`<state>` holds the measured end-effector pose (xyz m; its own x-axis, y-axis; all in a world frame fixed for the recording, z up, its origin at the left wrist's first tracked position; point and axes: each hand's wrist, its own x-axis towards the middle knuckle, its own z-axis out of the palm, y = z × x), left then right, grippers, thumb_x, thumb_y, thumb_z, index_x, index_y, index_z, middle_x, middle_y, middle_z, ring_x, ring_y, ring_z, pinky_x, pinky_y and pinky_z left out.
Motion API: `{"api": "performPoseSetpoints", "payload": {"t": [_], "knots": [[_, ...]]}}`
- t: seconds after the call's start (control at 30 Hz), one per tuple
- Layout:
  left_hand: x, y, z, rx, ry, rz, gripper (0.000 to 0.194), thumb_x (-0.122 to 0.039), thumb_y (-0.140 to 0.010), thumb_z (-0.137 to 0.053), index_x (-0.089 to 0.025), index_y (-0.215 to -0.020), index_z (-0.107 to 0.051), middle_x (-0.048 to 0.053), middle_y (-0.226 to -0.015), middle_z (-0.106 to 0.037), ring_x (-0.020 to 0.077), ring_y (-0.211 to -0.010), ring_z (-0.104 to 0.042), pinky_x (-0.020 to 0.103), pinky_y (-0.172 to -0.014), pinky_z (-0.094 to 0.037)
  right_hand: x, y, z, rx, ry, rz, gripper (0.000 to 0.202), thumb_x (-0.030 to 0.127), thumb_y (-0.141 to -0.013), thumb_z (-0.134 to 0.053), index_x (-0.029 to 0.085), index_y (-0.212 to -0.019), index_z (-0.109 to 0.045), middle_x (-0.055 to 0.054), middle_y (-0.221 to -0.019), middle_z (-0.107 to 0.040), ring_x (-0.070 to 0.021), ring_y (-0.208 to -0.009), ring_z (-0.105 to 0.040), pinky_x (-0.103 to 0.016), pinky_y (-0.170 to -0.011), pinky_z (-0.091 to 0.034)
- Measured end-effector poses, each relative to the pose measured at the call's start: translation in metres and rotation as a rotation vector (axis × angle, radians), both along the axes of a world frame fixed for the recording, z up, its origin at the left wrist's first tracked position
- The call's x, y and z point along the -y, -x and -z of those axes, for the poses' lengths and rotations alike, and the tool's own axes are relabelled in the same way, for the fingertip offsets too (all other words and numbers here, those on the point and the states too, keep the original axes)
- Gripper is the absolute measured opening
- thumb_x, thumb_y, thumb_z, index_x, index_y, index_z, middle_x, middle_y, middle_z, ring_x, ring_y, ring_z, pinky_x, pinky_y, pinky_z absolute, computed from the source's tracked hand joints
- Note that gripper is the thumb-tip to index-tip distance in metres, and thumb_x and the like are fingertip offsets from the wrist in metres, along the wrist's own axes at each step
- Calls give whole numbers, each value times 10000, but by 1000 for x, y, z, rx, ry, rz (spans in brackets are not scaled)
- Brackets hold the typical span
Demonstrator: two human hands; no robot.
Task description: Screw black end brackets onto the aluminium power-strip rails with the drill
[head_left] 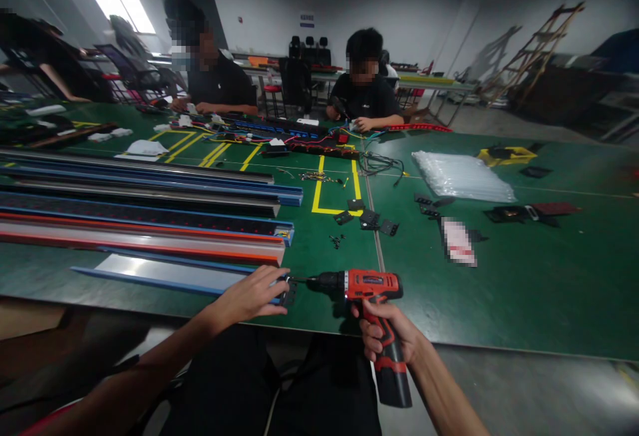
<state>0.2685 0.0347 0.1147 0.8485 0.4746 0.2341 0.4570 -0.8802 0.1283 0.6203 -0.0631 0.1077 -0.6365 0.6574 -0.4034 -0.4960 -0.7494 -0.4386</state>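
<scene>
A red and black cordless drill (372, 284) is gripped by my right hand (387, 333), its battery end hanging over the table's front edge. The drill's long thin bit points left and reaches the black end cap (288, 293) of a blue-edged channel (164, 273). Around that end of the channel my left hand (257, 295) is wrapped, its fingers over the end cap. Whether the bit sits in a screw is too small to tell. Small black screws (337, 241) lie loose just beyond the bit, with several black plates (369, 219) behind them.
Several long blue, grey and orange channels (150, 236) lie on the green table (499, 296) at left. Cables (382, 164) and a stack of clear plastic bags (462, 176) lie farther back. Two co-workers (367, 93) (219, 83) sit across the table.
</scene>
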Motion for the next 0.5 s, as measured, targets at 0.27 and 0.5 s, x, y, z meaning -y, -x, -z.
{"api": "performPoseSetpoints", "payload": {"t": [0.27, 0.5], "knots": [[-2, 1, 3, -41, -33, 7, 373, -505, -837, -693, -193, -1020, -601, 161, -1350, -561, 307, -1168, -553, 439, -948, -464, -11, -5, 3, -5, 21, -58, 227, 397, -878, -632, 173, -887, -601, 90, -479, -461, -91, -401, -436, -274, -502, -492], [-6, 3, 3, -37, -23, 4, 375, -538, -869, -633, -192, -1013, -606, 164, -1370, -546, 303, -1188, -538, 444, -964, -447, -14, 0, 2, -20, 36, -55, 196, 368, -873, -645, 179, -894, -594, 102, -486, -445, -83, -408, -420, -263, -507, -479]]}}
